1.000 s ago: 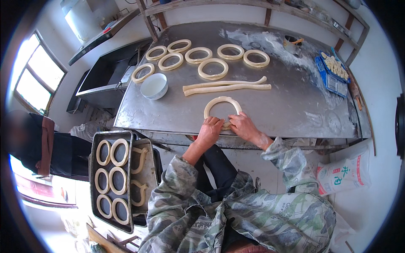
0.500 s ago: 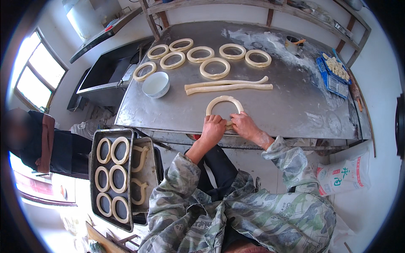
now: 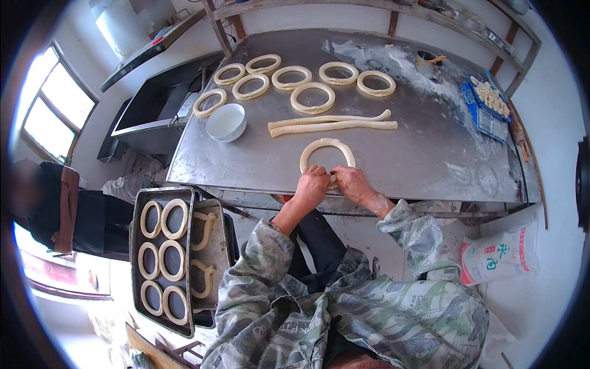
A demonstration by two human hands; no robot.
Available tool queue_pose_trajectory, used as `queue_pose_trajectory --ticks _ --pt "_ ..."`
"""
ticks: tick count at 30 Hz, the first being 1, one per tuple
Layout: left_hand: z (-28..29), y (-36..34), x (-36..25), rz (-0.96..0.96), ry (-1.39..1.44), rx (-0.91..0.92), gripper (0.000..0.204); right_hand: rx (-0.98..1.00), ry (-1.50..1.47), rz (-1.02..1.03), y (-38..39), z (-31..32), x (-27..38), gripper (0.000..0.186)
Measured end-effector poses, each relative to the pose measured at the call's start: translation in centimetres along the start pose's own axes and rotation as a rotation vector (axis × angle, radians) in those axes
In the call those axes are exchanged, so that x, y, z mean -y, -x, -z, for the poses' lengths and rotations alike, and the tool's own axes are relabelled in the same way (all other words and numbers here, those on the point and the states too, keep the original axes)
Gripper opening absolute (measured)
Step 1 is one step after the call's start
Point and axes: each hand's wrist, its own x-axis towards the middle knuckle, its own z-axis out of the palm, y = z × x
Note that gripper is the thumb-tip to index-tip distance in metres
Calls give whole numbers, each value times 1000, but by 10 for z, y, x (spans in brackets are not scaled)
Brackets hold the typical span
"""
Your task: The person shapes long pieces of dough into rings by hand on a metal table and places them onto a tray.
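Dough ring (image 3: pixel 327 142) lay at the near edge of the steel surface (image 3: pixel 409 161), probably for easy reach; the left hand (image 3: pixel 312 186) and right hand (image 3: pixel 356 186) gripped its near side, fingers curled close together, seemingly to steady one spot.

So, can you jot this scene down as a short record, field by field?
Left hand: gripping the near side of a dough ring
Right hand: gripping the same ring, close beside the left
Beyond the hands: two dough strips, side by side
Farther back: eight table rings
Table's left: white bowl
Table's right: blue tray holding dough pieces
Left of the person: dark tray with six rings
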Motion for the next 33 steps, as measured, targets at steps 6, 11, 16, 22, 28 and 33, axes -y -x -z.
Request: queue_pose_trajectory --ticks 6,11,16,22,28,33 --pt "-2 -2 1 89 -23 35 6 41 -58 34 -6 2 0 19" --pt "0 -15 -11 311 25 92 7 50 3 32 -8 7 1 18" --pt "8 -17 -7 223 63 129 16 -88 190 -42 1 15 15 21" --pt "1 -13 -5 192 138 48 16 -128 50 -239 5 1 22 26" --pt "-7 -4 0 200 142 -33 15 -16 -166 -384 -5 4 26 35" --pt "-7 -4 -3 167 157 -41 16 -100 -193 -385 -1 -4 20 35"
